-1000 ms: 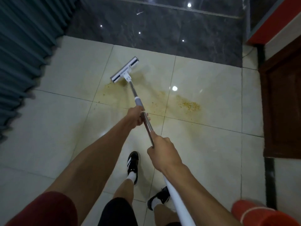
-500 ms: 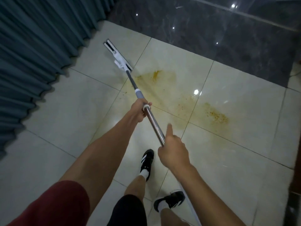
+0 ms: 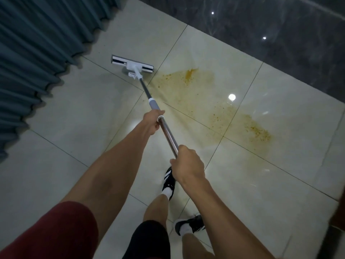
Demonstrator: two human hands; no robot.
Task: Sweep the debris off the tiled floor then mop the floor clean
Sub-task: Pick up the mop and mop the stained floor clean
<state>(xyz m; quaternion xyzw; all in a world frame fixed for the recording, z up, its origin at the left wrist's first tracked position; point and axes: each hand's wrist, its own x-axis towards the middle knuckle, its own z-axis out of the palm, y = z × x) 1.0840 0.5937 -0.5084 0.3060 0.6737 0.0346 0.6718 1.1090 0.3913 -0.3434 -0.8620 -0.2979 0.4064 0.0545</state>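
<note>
Pale tiled floor (image 3: pixel 56 184), yellow stain (image 3: pixel 205 101); left hand (image 3: pixel 152 122), right hand (image 3: pixel 188 165) grip mop (image 3: pixel 133 64) pole, head seemingly flat, arms outstretched.

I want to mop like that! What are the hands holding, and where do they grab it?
Both hold the mop by its pole. The left hand grips just below the grey collar, and the right hand grips the shiny metal part lower down.

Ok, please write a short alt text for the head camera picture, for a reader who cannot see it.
A person grips a flat mop by its metal handle with both hands, left hand ahead of right hand, its head resting on pale floor tiles beside a yellowish stain. A blue curtain hangs at the left.
</note>
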